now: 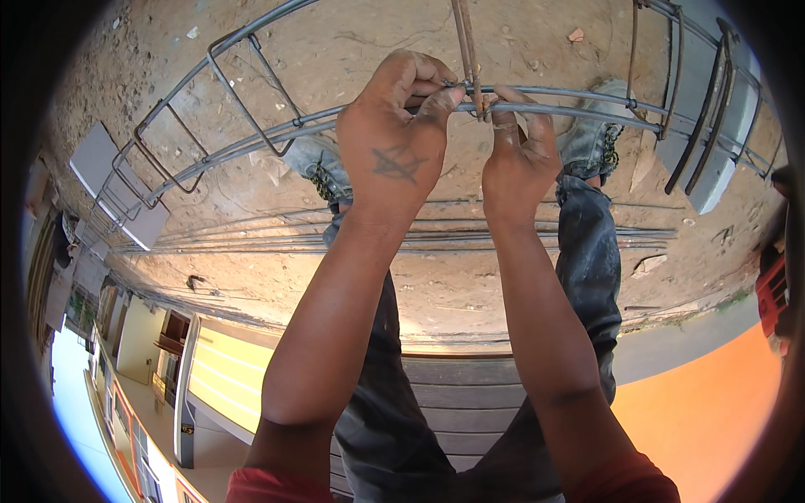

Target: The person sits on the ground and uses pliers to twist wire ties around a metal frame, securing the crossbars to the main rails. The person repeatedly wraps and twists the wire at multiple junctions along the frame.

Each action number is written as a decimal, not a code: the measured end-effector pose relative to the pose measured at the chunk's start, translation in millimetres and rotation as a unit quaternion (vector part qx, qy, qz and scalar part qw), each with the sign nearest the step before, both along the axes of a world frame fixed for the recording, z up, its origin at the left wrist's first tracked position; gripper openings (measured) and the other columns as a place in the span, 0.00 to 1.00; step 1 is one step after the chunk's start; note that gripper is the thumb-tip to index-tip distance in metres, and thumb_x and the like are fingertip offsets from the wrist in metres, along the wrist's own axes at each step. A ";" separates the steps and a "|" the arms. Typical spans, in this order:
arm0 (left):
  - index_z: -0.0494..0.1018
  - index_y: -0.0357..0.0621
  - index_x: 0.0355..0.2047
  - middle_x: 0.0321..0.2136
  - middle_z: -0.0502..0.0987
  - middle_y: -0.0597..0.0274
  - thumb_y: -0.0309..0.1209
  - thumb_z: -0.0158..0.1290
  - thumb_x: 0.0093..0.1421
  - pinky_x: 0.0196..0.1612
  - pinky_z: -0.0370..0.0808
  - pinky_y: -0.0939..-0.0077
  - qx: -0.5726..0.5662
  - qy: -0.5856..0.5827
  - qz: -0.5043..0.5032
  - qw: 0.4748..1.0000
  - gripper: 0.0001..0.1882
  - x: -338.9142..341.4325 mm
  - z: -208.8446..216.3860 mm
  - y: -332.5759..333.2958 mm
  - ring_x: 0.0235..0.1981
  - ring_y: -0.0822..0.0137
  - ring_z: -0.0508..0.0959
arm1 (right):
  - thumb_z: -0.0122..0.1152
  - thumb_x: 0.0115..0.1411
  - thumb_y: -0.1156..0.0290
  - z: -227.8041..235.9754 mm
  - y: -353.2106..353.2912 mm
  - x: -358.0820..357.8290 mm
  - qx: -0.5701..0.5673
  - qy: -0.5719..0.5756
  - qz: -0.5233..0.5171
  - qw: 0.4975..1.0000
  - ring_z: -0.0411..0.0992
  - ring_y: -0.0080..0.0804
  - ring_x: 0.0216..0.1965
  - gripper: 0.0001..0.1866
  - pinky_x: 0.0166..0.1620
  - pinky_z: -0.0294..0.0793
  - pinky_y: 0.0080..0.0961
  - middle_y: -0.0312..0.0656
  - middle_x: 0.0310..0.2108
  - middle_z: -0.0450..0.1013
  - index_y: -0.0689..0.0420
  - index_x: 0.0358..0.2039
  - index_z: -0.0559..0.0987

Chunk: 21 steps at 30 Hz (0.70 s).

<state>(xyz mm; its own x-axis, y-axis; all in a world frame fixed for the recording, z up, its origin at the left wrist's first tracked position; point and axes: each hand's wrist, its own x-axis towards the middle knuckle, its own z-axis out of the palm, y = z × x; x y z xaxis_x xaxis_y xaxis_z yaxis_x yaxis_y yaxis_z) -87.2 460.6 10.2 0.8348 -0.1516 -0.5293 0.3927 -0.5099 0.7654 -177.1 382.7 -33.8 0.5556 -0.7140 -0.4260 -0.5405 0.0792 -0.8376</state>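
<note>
A long cage of grey steel rebar point(579, 110) runs across in front of me, with bent stirrups point(239, 90) spaced along it. My left hand point(394, 138) is closed in a pinch at a rusty stirrup point(465, 42) near the middle. Thumb and forefinger grip a short dark end that looks like tie wire point(454, 83). Just to the right, my right hand point(521, 159) is closed, its forefinger over the rebar and its thumb beside the stirrup's lower end. Its fingers partly hide what it grips. Both hands touch the same joint.
The cage rests near a pale slab point(117, 184) at the left and a grey block point(721, 168) at the right. My shoes point(323, 168) stand on the dirt ground point(377, 33) beneath it. Several loose steel rods point(646, 234) lie behind, before a slatted dark surface point(457, 394).
</note>
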 end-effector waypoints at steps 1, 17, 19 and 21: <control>0.73 0.39 0.31 0.29 0.81 0.62 0.20 0.60 0.54 0.35 0.75 0.80 0.001 -0.015 0.001 1.000 0.07 -0.9 -0.2 0.3 0.31 0.72 0.82 | 0.59 0.58 0.83 0.2 0.5 0.7 -0.003 -0.001 -0.007 1.000 0.71 0.30 0.45 0.12 0.50 0.68 0.25 0.39 0.41 0.73 0.57 0.42 0.81; 0.77 0.45 0.34 0.26 0.81 0.63 0.22 0.56 0.52 0.32 0.74 0.74 0.025 0.152 -0.130 0.979 0.08 34.2 -23.0 4.8 0.28 0.69 0.80 | 0.60 0.57 0.86 -0.9 0.8 -1.0 -0.009 -0.062 -0.048 0.997 0.71 0.28 0.46 0.12 0.49 0.72 0.23 0.39 0.43 0.71 0.62 0.40 0.82; 0.77 0.43 0.33 0.27 0.81 0.62 0.19 0.55 0.53 0.34 0.75 0.76 -0.032 0.133 -0.120 0.983 0.08 32.4 -23.4 10.5 0.29 0.71 0.80 | 0.59 0.56 0.88 -0.8 -1.9 -2.1 0.015 -0.069 -0.051 0.996 0.71 0.28 0.45 0.13 0.47 0.73 0.23 0.39 0.42 0.70 0.62 0.40 0.82; 0.76 0.41 0.32 0.29 0.82 0.61 0.16 0.57 0.52 0.35 0.76 0.77 -0.079 0.119 -0.101 0.985 0.08 30.5 -21.5 14.7 0.30 0.73 0.80 | 0.59 0.56 0.88 -0.3 -4.8 -3.9 0.038 -0.068 -0.056 0.995 0.71 0.28 0.45 0.13 0.47 0.73 0.23 0.40 0.42 0.71 0.62 0.39 0.82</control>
